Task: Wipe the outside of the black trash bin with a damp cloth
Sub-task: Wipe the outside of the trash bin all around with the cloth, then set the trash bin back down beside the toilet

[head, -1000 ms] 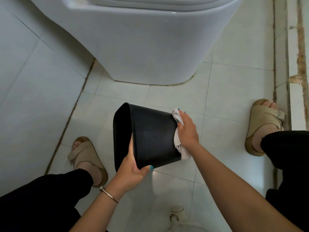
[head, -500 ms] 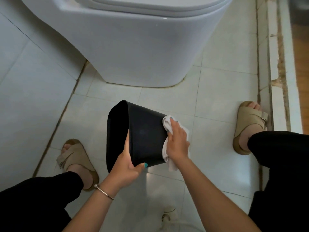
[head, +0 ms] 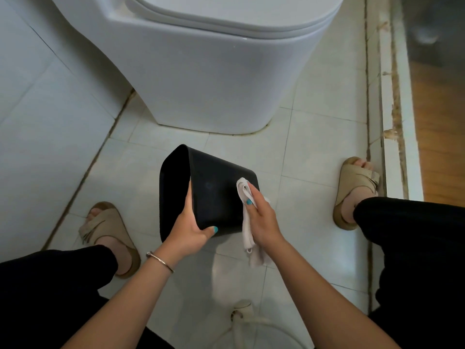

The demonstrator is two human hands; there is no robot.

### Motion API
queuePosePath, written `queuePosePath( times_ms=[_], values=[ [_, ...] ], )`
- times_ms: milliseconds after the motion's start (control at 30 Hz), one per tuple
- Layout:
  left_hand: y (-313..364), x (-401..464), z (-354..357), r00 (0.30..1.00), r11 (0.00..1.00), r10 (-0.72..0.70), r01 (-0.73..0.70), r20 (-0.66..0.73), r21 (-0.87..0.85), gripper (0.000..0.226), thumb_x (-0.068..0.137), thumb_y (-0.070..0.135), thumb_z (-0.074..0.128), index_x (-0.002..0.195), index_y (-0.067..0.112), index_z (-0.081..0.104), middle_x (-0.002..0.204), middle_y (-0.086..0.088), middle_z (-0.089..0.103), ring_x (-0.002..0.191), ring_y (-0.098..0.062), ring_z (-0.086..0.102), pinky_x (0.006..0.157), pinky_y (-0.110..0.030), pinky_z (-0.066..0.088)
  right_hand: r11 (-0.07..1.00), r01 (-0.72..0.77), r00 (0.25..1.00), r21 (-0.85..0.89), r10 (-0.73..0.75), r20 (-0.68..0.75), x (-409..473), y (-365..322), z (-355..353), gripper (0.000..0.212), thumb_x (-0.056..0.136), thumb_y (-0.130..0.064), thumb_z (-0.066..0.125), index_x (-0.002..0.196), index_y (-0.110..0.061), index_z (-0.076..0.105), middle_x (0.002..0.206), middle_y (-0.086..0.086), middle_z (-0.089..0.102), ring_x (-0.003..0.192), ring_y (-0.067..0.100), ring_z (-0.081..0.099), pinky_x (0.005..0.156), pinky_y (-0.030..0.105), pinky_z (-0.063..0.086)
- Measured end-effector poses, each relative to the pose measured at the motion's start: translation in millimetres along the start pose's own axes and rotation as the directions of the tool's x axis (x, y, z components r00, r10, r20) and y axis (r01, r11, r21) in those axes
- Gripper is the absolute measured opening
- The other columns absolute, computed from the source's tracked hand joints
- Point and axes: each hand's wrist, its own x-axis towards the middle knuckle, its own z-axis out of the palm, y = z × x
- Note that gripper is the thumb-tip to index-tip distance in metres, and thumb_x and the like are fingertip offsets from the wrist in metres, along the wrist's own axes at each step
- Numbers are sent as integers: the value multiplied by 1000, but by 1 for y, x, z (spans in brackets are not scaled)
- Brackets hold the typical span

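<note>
A pale tiled wall (head: 37,117) stands at the left, meeting a floor of glossy off-white tiles (head: 314,152) along a stained grout line. A tan strapped sandal (head: 108,230) sits on the floor beneath a black trouser leg. The left hand (head: 187,233) grips the rim of the matte black plastic trash bin (head: 214,195), thumb on the outer wall and fingers inside; a thin metal bangle (head: 159,260) circles its wrist. The bin is held off the floor, tipped on its side with its mouth facing left, in front of the white ceramic toilet (head: 214,71). The right hand (head: 264,217) is closed on a crumpled white cloth (head: 247,222), pressing it against the bin's base end. A second sandal (head: 356,190) rests near the raised white threshold (head: 395,122) at the right.
</note>
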Motion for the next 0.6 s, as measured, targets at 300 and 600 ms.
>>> queuePosePath(
  times_ms=[300, 600],
  values=[
    [12, 9, -1, 996, 990, 71, -77, 51, 120, 124, 75, 7, 76, 143, 52, -18, 150, 3, 33, 128, -19, 46, 105, -39, 43, 992, 65, 996, 108, -58, -75, -7, -34, -17, 41, 103, -22, 40, 143, -35, 40, 126, -11, 48, 103, 1, 50, 82, 9, 39],
    [42, 41, -35, 962, 837, 198, -265, 188, 479, 117, 81, 14, 73, 137, 61, -19, 106, -4, 68, 77, -17, 67, 77, -36, 56, 981, 64, 987, 184, -35, -159, -9, -38, -42, 42, 103, -20, 39, 144, -31, 38, 133, -10, 48, 115, 12, 50, 88, 17, 43]
  ],
)
